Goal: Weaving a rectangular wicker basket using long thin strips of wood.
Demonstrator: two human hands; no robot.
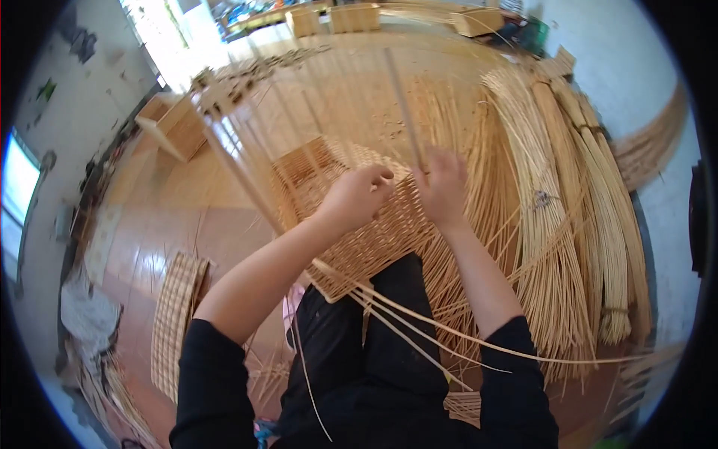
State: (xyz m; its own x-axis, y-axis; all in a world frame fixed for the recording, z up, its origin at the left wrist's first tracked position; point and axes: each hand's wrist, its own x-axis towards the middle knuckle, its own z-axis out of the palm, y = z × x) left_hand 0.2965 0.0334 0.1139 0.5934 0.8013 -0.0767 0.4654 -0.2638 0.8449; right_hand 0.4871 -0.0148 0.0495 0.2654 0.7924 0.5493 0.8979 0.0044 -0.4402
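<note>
A half-woven wicker basket [374,251] rests tilted on my lap, its woven side toward me. Thin upright stakes rise from its rim, blurred, with a thicker corner stick [404,108] at the right and another corner stick [238,173] at the left. Over the basket's rim is my left hand [356,196], its fingers curled in; whatever they pinch is too small to make out. My right hand [444,187] is at the basket's right corner, beside the thicker stick, its fingers smeared by motion. Long loose wicker strands [449,329] trail from the basket's lower edge across my right forearm.
Bundles of wicker rods [542,202] lie on the floor at the right. A woven panel [176,322] is at the left. Farther off stand a wooden box [170,127] and more boxes [355,18] at the back. Grey cloth [90,310] lies by the left wall.
</note>
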